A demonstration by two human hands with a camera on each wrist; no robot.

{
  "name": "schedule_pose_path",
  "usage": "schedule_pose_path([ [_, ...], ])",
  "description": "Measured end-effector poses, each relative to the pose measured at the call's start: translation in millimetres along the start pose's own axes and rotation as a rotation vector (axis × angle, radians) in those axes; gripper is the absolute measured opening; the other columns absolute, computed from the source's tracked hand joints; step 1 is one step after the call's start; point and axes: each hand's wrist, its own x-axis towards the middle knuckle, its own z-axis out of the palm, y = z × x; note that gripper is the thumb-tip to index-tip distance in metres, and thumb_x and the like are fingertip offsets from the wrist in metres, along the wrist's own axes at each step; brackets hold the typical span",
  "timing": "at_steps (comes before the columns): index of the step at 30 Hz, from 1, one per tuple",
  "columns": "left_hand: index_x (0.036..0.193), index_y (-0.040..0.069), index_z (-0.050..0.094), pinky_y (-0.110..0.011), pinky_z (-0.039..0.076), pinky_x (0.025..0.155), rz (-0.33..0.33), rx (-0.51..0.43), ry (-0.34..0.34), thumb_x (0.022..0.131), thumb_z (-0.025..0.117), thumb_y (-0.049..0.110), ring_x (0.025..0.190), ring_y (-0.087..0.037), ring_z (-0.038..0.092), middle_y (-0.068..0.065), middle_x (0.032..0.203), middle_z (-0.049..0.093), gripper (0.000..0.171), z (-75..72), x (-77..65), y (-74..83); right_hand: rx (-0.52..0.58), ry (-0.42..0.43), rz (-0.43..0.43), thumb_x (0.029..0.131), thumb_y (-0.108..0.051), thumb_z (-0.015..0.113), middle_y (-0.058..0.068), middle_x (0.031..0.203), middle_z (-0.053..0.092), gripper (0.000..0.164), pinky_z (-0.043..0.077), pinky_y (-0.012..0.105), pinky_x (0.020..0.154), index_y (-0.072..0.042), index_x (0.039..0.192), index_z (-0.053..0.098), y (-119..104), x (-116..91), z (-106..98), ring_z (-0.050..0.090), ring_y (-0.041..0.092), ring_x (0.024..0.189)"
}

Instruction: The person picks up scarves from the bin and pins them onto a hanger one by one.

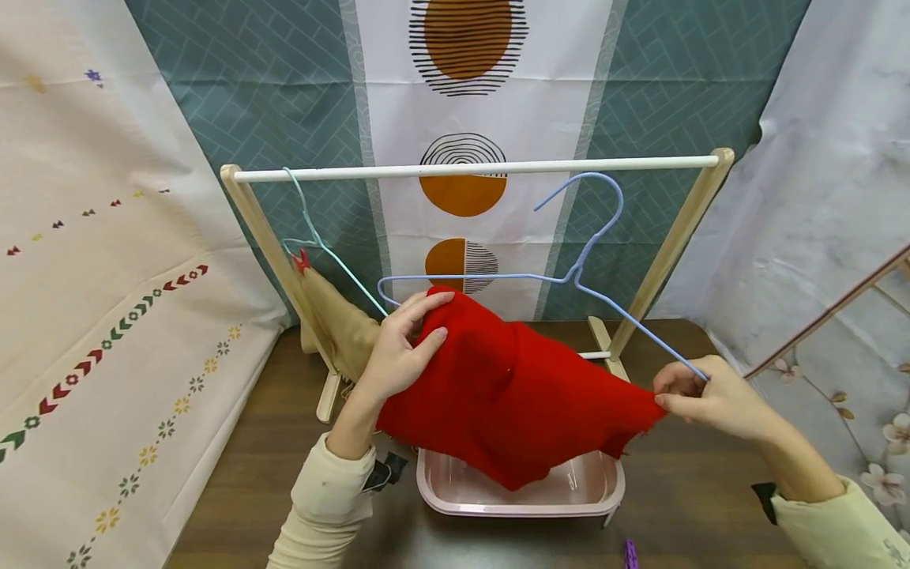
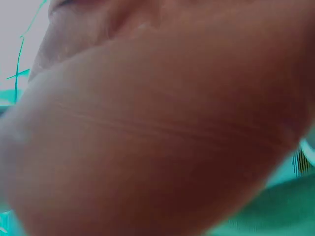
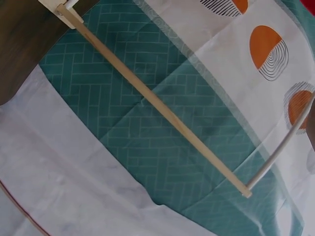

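Observation:
A red cloth hangs slanted between both hands in the head view, draped over the left side of a blue clothes hanger. My left hand pinches the cloth's upper left edge, thumb and fingers at the hanger's left end, which the cloth partly hides. At the right, my right hand grips the hanger's right end and pinches a corner of the cloth. The hanger's hook points up, in front of the rack's rail. Blurred skin of the left hand fills most of the left wrist view.
Behind stands a drying rack with a white rail and wooden legs. On its left, a mint hanger carries a tan cloth with a red clip. A pink basin sits below; a purple clothespin lies nearby.

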Motion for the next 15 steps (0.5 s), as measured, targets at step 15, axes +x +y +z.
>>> schedule_pose_path([
  [15, 0.124, -0.002, 0.047, -0.034, 0.051, 0.067, 0.137, 0.324, 0.279, 0.074, 0.066, -0.001, 0.09, -0.028, 0.054, -0.019, 0.124, 0.04, 0.054, 14.3, -9.7, -17.3, -0.037, 0.102, 0.109, 0.082, 0.011, 0.057, -0.001, 0.051, 0.048, 0.022, 0.028, 0.026, 0.03, -0.009, 0.083, 0.066, -9.0, 7.6, -4.5, 0.037, 0.013, 0.037],
])
